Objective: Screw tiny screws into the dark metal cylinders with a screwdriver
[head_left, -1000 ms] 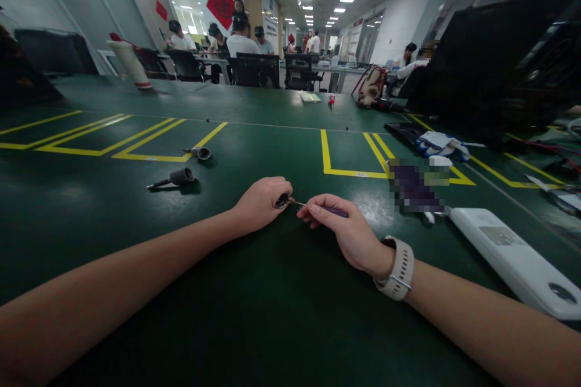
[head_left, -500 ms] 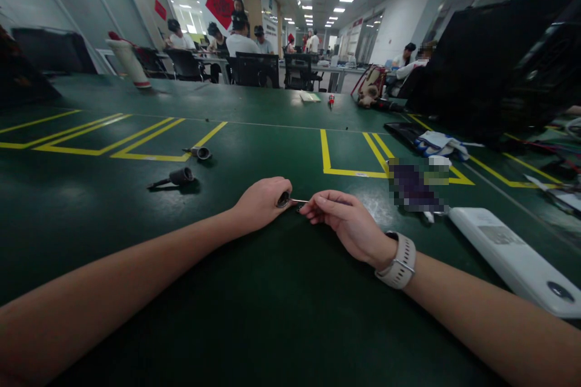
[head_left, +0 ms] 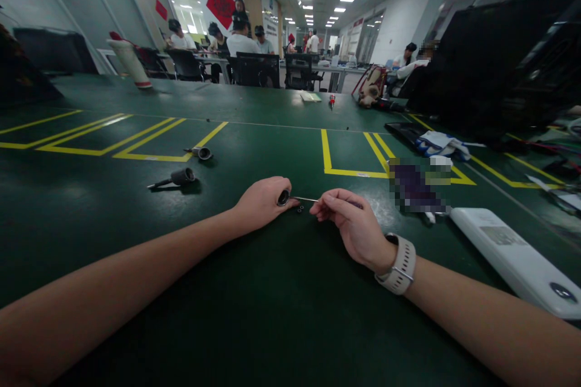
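My left hand [head_left: 261, 205] is closed around a dark cup-shaped part [head_left: 284, 198], whose round open end faces me; the rest is hidden in the fist. In a pinch, my right hand [head_left: 342, 217] holds a thin metal-shafted tool [head_left: 306, 199], its tip at the cup-shaped part beside the left fingers. The tool's dark handle end shows behind the right fingers. Two small dark rings [head_left: 300, 210] lie on the green table just below the shaft. Left of the hands lie two more dark cup-shaped parts with stems, one nearer [head_left: 182, 177] and one farther [head_left: 203, 153].
Yellow tape outlines [head_left: 356, 173] mark the table [head_left: 254, 314]. At the right are a white power bank [head_left: 512, 248], a blurred-out dark object [head_left: 413, 187] and gloves [head_left: 440, 144]. Farther back stand a red screwdriver [head_left: 331, 100] and a pale cup [head_left: 129, 60]. People sit beyond.
My right hand has drawn slightly right, away from the left, so more of the thin shaft and the small rings show. My left hand has barely moved.
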Demonstrator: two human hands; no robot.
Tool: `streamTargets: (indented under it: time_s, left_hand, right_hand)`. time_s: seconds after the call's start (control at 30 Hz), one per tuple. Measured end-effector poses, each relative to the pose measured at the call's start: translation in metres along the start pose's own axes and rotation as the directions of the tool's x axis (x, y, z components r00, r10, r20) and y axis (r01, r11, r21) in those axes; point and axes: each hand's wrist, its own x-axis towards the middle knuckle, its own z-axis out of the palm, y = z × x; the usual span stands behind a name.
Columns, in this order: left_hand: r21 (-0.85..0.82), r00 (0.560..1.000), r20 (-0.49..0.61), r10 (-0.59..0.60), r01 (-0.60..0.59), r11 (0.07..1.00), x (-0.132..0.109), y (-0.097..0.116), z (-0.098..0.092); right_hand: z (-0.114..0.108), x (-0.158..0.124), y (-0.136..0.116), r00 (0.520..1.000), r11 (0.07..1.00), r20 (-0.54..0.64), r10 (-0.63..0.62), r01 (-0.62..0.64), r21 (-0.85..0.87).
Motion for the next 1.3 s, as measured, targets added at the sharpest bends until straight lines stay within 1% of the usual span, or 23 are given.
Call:
streamTargets:
  time_s: [0.13,0.23,0.3,0.37,0.6,0.7,0.8,0.97,1.1,1.2,1.3]
  left_hand:
    - [0.006,1.000,0.008,-0.022,0.022,1.000,0.000,0.001,-0.001]
    - [-0.004,1.000,0.009,-0.023,0.023,1.000,-0.001,0.002,0.000]
    - [-0.012,1.000,0.010,-0.002,0.002,1.000,-0.001,0.003,0.000]
    - [-0.021,1.000,0.012,0.024,-0.023,0.999,-0.002,0.003,-0.001]
    - [-0.017,0.988,0.066,0.137,-0.136,0.991,-0.005,0.004,-0.006]
    - [0.013,0.985,0.073,0.159,-0.161,0.987,-0.005,0.006,-0.007]
    - [0.071,0.981,0.062,0.186,-0.190,0.979,-0.006,0.008,-0.007]
    - [0.153,0.972,0.045,0.230,-0.234,0.960,-0.008,0.008,-0.006]
    - [0.178,0.962,0.034,0.271,-0.273,0.945,-0.010,0.009,-0.006]
    - [0.184,0.963,-0.008,0.269,-0.263,0.947,-0.011,0.009,-0.005]
    - [0.140,0.971,-0.074,0.226,-0.214,0.967,-0.010,0.004,-0.002]
  right_hand:
    - [-0.001,0.001,0.003,0.995,0.993,-0.073,-0.068,0.061,-0.098]
    - [-0.002,0.002,0.007,0.974,0.970,-0.164,-0.155,0.119,-0.213]
    - [-0.003,0.003,0.009,0.959,0.947,-0.201,-0.200,0.136,-0.291]
    - [-0.004,0.004,0.011,0.952,0.932,-0.217,-0.214,0.132,-0.339]
    - [-0.004,0.006,0.012,0.951,0.913,-0.236,-0.198,0.092,-0.397]
    - [-0.003,0.007,0.011,0.965,0.901,-0.202,-0.166,0.065,-0.430]
    - [-0.001,0.006,0.008,0.978,0.890,-0.126,-0.169,0.096,-0.446]
    - [0.002,0.003,0.002,0.991,0.798,-0.015,-0.136,0.101,-0.594]
    - [0.002,0.003,0.003,0.991,0.768,0.052,-0.123,0.128,-0.627]
    - [0.002,0.003,0.004,0.990,0.772,0.060,-0.131,0.140,-0.621]
    - [0.004,0.003,0.003,0.989,0.773,0.075,-0.128,0.147,-0.617]
